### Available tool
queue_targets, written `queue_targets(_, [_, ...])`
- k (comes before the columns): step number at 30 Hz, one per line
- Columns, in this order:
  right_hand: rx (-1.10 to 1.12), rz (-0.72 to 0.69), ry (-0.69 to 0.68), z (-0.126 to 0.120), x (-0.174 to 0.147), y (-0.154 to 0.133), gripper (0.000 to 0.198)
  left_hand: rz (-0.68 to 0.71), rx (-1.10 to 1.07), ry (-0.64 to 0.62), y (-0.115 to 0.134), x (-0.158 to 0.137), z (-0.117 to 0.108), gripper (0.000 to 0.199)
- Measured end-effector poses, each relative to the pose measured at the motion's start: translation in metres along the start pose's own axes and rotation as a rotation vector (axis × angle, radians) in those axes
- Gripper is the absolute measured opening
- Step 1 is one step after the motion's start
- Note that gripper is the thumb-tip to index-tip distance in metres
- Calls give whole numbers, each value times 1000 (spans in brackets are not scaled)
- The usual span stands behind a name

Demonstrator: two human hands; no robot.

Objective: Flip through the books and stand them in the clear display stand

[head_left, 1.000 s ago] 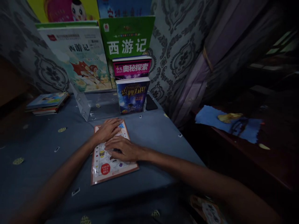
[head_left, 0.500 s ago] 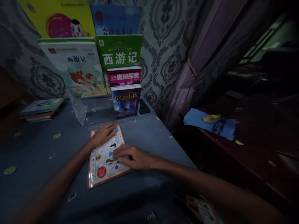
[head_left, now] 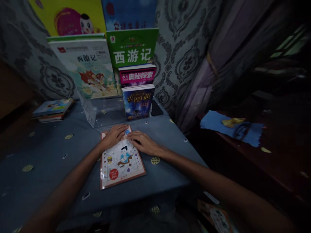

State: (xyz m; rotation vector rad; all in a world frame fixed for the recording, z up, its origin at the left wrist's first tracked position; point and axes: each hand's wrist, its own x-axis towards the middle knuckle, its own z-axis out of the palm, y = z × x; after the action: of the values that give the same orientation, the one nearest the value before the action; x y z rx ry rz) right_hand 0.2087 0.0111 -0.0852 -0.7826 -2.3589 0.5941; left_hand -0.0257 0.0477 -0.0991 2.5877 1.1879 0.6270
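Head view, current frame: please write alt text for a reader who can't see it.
A person's left hand and right hand rest on the upper part of an orange-bordered book lying on a blue tablecloth. Behind it, upright books stand in a clear rack; more books are stacked at left.

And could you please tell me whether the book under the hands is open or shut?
Shut: the book lies flat, illustrated cover up, no pages showing, with the left hand and right hand over its upper part.

Thin, glossy, orange-bordered paperback book [head_left: 123,158], closed
Flat, slightly askew on the blue-grey patterned tablecloth [head_left: 170,137], illustrated cover up.
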Motion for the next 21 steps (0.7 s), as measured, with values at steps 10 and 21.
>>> queue_targets(10, [-174, 110, -77, 17, 41, 15, 40, -116, -126, 108, -1, -3, -6, 40])
queue_targets(21, [-168, 137, 1, 24, 34, 23, 42, -288, 281, 147, -3, -52, -33, 31])
